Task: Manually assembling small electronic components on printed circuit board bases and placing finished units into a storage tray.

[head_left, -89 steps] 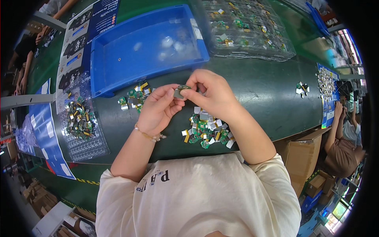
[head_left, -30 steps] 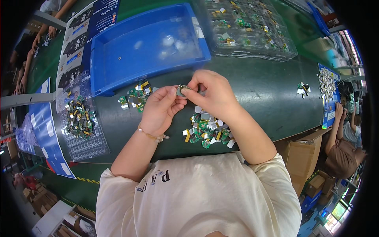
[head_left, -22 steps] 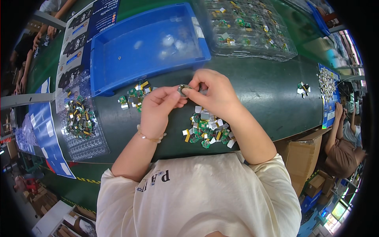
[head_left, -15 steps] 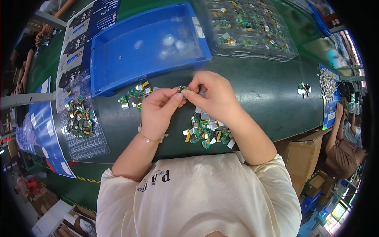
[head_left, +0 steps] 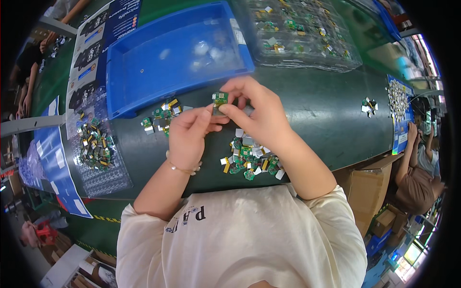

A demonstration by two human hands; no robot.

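Note:
A small green circuit board [head_left: 220, 97] with a light square part stands up between my two hands, over the table. My right hand [head_left: 257, 108] is closed on it, pinching its lower edge with thumb and fingers. My left hand [head_left: 188, 132] is closed at the board's lower left corner, thumb and fingertips together there. Nearest my right forearm lies a pile of green boards [head_left: 249, 156] with silver and yellow pieces. Beyond my left hand is a smaller cluster of similar boards [head_left: 165, 113].
A blue bin [head_left: 144, 91] stands behind my hands. Clear stacked trays [head_left: 307, 60] with boards sit at far right. More boards [head_left: 96, 146] lie on a clear tray at left. A few pieces [head_left: 369, 107] lie at right, and a cardboard box [head_left: 367, 192] stands beyond the table edge.
The small board has turned from lying nearly edge-on to standing with its green face showing. My right hand has risen slightly, and my left hand has shifted a little left.

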